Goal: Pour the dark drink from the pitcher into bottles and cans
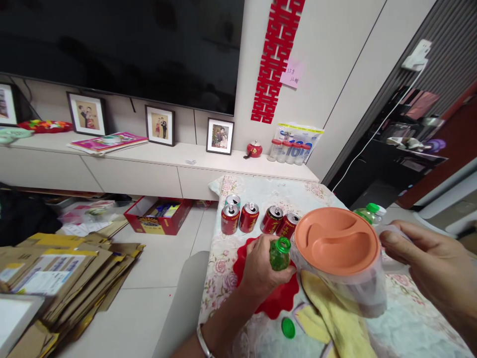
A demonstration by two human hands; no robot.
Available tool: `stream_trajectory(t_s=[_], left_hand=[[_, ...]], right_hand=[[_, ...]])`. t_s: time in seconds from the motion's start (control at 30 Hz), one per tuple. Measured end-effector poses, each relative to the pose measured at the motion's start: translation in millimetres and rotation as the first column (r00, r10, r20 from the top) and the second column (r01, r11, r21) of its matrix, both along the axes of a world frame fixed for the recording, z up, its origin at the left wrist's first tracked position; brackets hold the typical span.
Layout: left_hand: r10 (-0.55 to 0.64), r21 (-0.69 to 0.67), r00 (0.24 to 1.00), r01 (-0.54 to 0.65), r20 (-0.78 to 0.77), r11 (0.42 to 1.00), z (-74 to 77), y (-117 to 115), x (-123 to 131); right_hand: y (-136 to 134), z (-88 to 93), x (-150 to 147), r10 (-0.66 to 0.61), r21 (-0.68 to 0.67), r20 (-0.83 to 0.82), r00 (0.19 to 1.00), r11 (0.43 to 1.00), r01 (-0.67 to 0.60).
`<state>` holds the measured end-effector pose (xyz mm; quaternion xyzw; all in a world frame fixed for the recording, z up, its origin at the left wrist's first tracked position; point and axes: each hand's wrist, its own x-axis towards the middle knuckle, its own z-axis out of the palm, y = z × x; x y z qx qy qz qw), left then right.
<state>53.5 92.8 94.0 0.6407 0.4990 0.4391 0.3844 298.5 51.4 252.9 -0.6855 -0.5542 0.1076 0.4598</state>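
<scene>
My left hand is wrapped round a small green bottle with its cap off, standing over a red mat. My right hand grips the handle of a clear pitcher with an orange lid, lifted and tilted toward the bottle's mouth. The loose green cap lies on the table near a yellow cloth.
Several opened red cans stand in a row on the floral tablecloth. Behind the pitcher is another green-capped bottle. Flattened cardboard is piled on the floor at left, by a red box. A white cabinet carries framed photos.
</scene>
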Motion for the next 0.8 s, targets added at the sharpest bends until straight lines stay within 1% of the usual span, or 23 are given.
stream_trajectory(t_s=[0.07,0.13,0.33,0.57,0.73,0.77,0.8], left_hand=[[-0.013,0.001,1.000,0.013,0.012,1.000,-0.2,0,0],[-0.019,0.004,1.000,0.019,0.011,1.000,-0.5,1,-1],[-0.022,0.024,1.000,0.022,0.003,0.999,-4.0,1,1],[0.001,0.071,1.000,-0.001,-0.007,0.997,-9.9,2,2],[-0.005,0.074,1.000,0.005,-0.002,0.997,-9.7,2,2],[-0.005,0.073,1.000,0.005,0.000,0.997,-9.4,2,2],[-0.002,0.071,1.000,0.002,-0.003,0.997,-9.1,1,2]], right_hand=[[0,-1.3,3,-0.010,-0.039,0.008,1.000,0.999,0.010],[0,-0.8,4,-0.026,-0.042,0.001,1.000,0.999,0.026],[2,5.8,-4,-0.025,-0.041,0.016,1.000,0.999,0.026],[4,6.6,-5,0.000,-0.017,0.061,0.998,1.000,0.001],[3,7.2,-6,0.075,0.052,0.134,0.988,0.995,-0.083],[3,7.1,-6,0.093,0.066,0.138,0.986,0.993,-0.103],[3,6.8,-6,0.124,0.081,0.109,0.986,0.988,-0.133]])
